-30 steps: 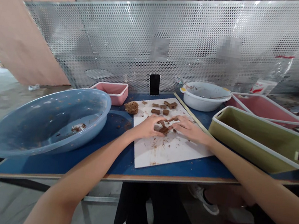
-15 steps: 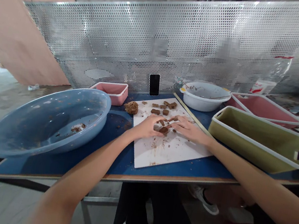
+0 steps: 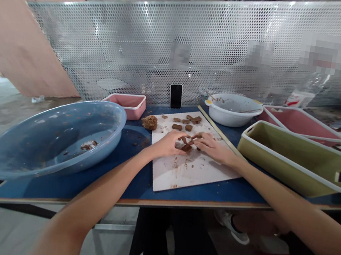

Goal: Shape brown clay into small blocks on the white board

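On the white board (image 3: 166,172) my two hands face each other over some brown clay pieces (image 3: 187,147). My left hand (image 3: 168,143) curves its thumb and fingers around the left side of a clay piece, gripping it. From the right, my right hand (image 3: 214,148) bends its fingers onto the same clay, partly hiding it. Several small clay blocks (image 3: 177,127) lie just beyond my fingers, with a clump of longer pieces (image 3: 194,118) near the board's far edge. A rough clay lump (image 3: 149,122) rests at the board's left edge. Crumbs are scattered around my hands.
A large blue basin (image 3: 55,139) stands left, a small pink tub (image 3: 135,107) behind it. A phone (image 3: 176,96) leans against the perforated metal screen (image 3: 121,46). Along the right are a wooden strip (image 3: 218,128), a white basin (image 3: 232,116), a green bin (image 3: 289,170) and a pink bin (image 3: 306,127).
My right hand has moved slightly left and its fingers have drawn in on the clay. My left hand stays almost where it was.
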{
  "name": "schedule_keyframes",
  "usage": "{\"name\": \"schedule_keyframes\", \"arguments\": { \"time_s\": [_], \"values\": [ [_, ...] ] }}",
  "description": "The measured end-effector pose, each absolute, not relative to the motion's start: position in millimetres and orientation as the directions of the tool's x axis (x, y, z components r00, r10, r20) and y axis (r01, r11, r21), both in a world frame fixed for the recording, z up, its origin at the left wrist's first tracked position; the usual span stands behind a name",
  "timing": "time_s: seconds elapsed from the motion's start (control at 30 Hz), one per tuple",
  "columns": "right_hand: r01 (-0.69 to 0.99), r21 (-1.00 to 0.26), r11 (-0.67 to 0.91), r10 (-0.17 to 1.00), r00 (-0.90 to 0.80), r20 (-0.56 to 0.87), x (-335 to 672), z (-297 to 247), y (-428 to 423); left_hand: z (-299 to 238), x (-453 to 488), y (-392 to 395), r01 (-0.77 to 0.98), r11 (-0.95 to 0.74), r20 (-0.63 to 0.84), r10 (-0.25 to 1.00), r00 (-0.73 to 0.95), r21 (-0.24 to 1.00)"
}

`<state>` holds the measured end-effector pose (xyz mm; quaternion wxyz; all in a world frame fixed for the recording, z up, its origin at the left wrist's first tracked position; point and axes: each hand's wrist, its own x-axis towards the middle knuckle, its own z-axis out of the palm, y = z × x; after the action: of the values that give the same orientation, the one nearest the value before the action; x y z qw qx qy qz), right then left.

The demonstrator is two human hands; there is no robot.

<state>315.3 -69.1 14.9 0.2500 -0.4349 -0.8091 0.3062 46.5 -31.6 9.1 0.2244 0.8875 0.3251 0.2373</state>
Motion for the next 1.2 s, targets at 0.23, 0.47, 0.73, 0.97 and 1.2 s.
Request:
{"name": "schedule_keyframes", "arguments": {
  "time_s": [0.23,0.47,0.73,0.97,1.2],
  "values": [
    [0.570,-0.742,0.354,0.882,-0.468,0.061,318.9,8.3,-64.8,4.5,46.3,-28.5,0.458,-0.705,0.303,0.672,0.676,0.541],
    [0.559,-0.713,0.422,0.876,-0.453,0.163,319.9,9.3,-62.5,7.6,47.0,-31.9,0.466,-0.700,0.297,0.678,0.672,0.542],
    [0.542,-0.717,0.438,0.864,-0.475,0.169,321.3,5.9,-60.7,4.4,47.8,-30.4,0.455,-0.700,0.310,0.677,0.667,0.551],
    [0.559,-0.716,0.418,0.880,-0.446,0.165,321.1,6.0,-60.0,6.4,48.3,-31.3,0.463,-0.694,0.299,0.683,0.667,0.551],
    [0.550,-0.722,0.420,0.866,-0.480,0.138,319.4,8.7,-64.2,7.3,47.8,-32.4,0.464,-0.687,0.291,0.687,0.666,0.559]
  ]
}}
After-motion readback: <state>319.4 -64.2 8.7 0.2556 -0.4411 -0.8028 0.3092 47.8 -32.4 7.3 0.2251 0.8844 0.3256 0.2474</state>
